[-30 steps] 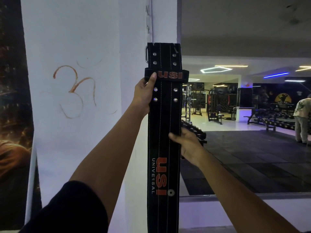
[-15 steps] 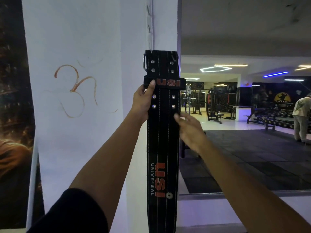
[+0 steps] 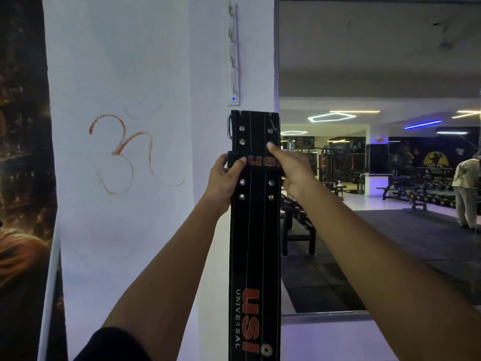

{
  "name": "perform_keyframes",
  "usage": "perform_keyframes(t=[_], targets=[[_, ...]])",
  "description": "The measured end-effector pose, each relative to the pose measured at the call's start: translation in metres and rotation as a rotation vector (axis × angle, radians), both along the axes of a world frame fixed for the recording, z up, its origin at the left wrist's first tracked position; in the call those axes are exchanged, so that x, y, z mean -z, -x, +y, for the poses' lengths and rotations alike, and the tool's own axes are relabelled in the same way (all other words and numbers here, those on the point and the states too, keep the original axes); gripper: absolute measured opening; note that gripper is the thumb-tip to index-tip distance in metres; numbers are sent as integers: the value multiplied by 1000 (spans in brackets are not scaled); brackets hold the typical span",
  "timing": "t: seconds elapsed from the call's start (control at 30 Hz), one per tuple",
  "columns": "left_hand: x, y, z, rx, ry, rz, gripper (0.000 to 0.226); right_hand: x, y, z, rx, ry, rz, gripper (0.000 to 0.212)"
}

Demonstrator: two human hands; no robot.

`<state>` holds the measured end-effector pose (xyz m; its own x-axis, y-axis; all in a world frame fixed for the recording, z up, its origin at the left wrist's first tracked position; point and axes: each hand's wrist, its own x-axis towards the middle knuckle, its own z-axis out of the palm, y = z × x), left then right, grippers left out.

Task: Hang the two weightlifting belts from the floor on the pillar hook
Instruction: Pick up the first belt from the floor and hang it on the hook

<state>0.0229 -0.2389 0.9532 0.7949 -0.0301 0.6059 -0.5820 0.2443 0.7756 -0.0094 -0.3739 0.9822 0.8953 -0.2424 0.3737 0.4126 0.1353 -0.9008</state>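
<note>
Pillar: white painted pillar (image 3: 125,61) with an orange hand-drawn symbol (image 3: 122,152), filling the left half of the view; a dark mirror panel sits to its right.
Hook rail: narrow white vertical hook strip (image 3: 233,56) fixed high on the pillar's side face, directly above the belt's top edge and not touching it.
Belt: long black leather weightlifting belt (image 3: 255,230) with white stitching, silver rivets and red "USI" lettering, held upright against the pillar corner, metal buckle at its upper left, lower end running out of view.
Left arm: stretched up and forward, black sleeve at the shoulder.
Left hand (image 3: 223,178): curled round the belt's left edge at the keeper loop, thumb pressed on the front.
Right arm: bare, raised from lower right.
Right hand (image 3: 291,173): gripping the belt's right edge at the loop, forefinger laid on the front.
</note>
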Motion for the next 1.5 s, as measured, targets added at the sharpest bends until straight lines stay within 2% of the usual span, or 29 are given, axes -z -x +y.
perform_keyframes(t=[0.07, 0.2, 0.33, 0.47, 0.53, 0.63, 0.7, 0.8, 0.87, 0.97, 1.07, 1.17, 1.37, 1.5], targets=[[4, 1, 4, 23, -9, 21, 31, -9, -4, -7, 14, 69, 12, 41], [8, 3, 12, 104, -36, 42, 23, -24, -7, -15, -45, 152, 37, 35], [13, 7, 13, 142, -99, 46, 22, -41, -7, -15, -70, 91, 60, 22], [18, 6, 20, 136, -151, 58, 25, -43, -14, -16, -165, -69, 152, 41], [23, 4, 23, 144, -193, 78, 24, -44, -19, -10, -124, -100, 191, 38], [26, -1, 23, 179, -203, 123, 31, -42, -24, 3, 31, -111, 180, 17], [20, -2, 23, 206, -197, 133, 38, -36, -25, 10, 80, -150, 146, 19], [-4, 5, 18, 97, -139, 156, 45, -29, -25, 20, 72, -201, 115, 22], [-22, 8, 13, -40, -75, 168, 45, -25, -24, 26, 54, -228, 88, 18], [-42, 3, 10, -120, 12, 136, 43, -27, -26, 30, 61, -257, 45, 18], [-56, -4, 12, -138, 73, 124, 38, -36, -24, 35, 54, -293, 34, 16], [-70, -14, 16, -137, 119, 94, 35, -47, -29, 41, 50, -287, 22, 23], [-98, -44, 25, -118, 209, 54, 32, -75, -56, 46, 100, -186, -45, 23], [-119, -75, 20, -142, 194, 5, 30, -91, -84, 40, 130, -156, -88, 23]])
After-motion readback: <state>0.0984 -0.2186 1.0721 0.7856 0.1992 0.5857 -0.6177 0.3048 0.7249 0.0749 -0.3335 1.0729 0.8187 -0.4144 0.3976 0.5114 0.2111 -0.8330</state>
